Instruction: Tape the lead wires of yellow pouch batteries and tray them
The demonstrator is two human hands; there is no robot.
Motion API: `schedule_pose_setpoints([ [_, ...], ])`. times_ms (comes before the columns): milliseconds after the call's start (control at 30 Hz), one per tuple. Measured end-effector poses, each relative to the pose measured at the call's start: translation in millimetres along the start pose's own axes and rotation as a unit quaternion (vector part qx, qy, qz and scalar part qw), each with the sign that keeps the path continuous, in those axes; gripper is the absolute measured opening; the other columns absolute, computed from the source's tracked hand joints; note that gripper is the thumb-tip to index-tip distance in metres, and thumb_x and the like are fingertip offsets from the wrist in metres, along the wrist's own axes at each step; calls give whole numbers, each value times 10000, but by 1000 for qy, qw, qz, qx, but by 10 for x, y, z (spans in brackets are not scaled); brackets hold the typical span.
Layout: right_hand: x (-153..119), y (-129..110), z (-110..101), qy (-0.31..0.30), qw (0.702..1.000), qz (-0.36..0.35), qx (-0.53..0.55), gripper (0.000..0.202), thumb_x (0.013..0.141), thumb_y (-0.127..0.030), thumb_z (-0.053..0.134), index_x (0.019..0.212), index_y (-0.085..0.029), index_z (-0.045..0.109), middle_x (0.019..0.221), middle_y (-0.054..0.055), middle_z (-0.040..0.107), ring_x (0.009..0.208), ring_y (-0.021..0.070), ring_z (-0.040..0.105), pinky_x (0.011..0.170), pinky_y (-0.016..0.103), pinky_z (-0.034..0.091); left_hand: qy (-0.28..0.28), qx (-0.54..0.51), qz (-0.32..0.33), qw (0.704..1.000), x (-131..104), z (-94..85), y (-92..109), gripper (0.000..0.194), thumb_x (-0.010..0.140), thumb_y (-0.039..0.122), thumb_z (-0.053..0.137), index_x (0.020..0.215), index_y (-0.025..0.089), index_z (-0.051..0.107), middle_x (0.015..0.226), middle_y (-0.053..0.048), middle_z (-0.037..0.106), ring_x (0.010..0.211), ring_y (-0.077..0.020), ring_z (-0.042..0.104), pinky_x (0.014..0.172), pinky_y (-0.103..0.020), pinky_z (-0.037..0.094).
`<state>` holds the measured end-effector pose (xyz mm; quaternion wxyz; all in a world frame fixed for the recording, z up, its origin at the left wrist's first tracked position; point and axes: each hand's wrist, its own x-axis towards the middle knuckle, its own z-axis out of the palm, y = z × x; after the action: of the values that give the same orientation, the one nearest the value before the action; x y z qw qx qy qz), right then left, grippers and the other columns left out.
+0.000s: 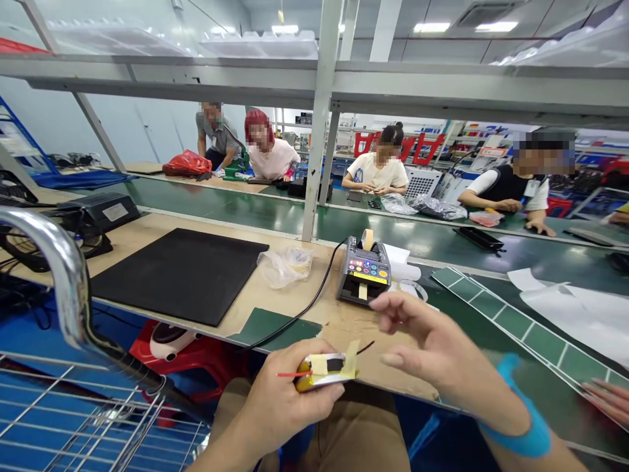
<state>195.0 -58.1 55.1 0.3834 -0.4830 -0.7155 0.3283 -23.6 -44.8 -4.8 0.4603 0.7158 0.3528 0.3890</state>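
Observation:
My left hand (280, 406) grips a small flat silver battery pack (322, 373) with a red wire and a black wire, low in the middle of the view. Yellow tape strips stick to its top, one end lifting free. My right hand (432, 351) hovers just right of the pack, fingers apart, empty, with a blue band on the wrist. Beyond my hands on the wooden bench (314, 301) stands a grey tape dispenser (364, 270) with coloured buttons, a yellow strip hanging from its slot.
A black mat (179, 272) lies at left, a crumpled clear bag (285, 265) beside it. Metal cart rail (63, 275) and wire basket sit lower left. A green conveyor (275, 213) runs behind; several people work across it. Another person's fingers (609, 396) show at right.

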Motion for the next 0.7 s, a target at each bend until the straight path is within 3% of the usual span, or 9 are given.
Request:
schedule_pose_setpoints([
  [67,-53,142,181,-15,974,57,219,573,650,-524,742,1105,-237,545,936,41,537,869,182,507,784,303,429,13,11,14,1000,24,26,-14,196,714,210,660,907,181,643,822,-15,648,685,-139,564,648,-204,433],
  [133,-88,231,392,-23,927,107,358,517,614,-447,791,1038,-239,581,925,26,544,848,162,519,763,283,439,9,13,20,1000,39,51,-18,185,722,220,655,902,178,639,803,-16,649,670,-137,566,638,-203,441],
  [200,-107,263,556,-3,894,125,430,363,596,-357,815,863,-216,614,867,7,547,790,136,520,712,250,440,5,19,23,1000,37,71,-21,180,725,226,650,898,174,638,775,-14,644,648,-134,558,623,-203,441],
  [267,-114,269,616,16,883,122,454,304,576,-321,824,729,-191,597,823,1,552,741,124,514,668,234,437,4,28,22,999,24,82,-30,175,726,231,647,891,173,638,745,-9,636,621,-129,543,598,-202,438],
  [367,-115,277,516,31,921,93,377,314,611,-334,806,851,-226,635,885,18,575,778,148,529,708,269,461,5,60,28,998,12,85,-49,181,726,216,643,903,183,636,767,-14,657,640,-141,569,611,-209,447],
  [467,-98,256,321,60,986,0,154,372,682,-310,769,1030,-291,639,1108,47,549,1021,213,502,917,352,408,8,117,64,991,27,85,-52,204,729,193,642,932,187,625,803,-22,685,687,-156,612,659,-219,457],
  [567,-64,183,198,9,996,-92,-4,249,729,-273,737,968,-294,670,1073,52,567,1089,238,452,965,388,354,4,147,93,985,55,87,-34,170,758,227,645,918,180,613,785,-26,688,676,-152,619,660,-216,455],
  [700,-29,123,202,-37,993,-103,49,100,748,-270,720,805,-228,649,866,34,581,948,204,492,870,347,402,-26,144,94,985,71,88,-11,151,762,233,649,899,188,607,781,-21,679,659,-145,605,645,-210,445],
])
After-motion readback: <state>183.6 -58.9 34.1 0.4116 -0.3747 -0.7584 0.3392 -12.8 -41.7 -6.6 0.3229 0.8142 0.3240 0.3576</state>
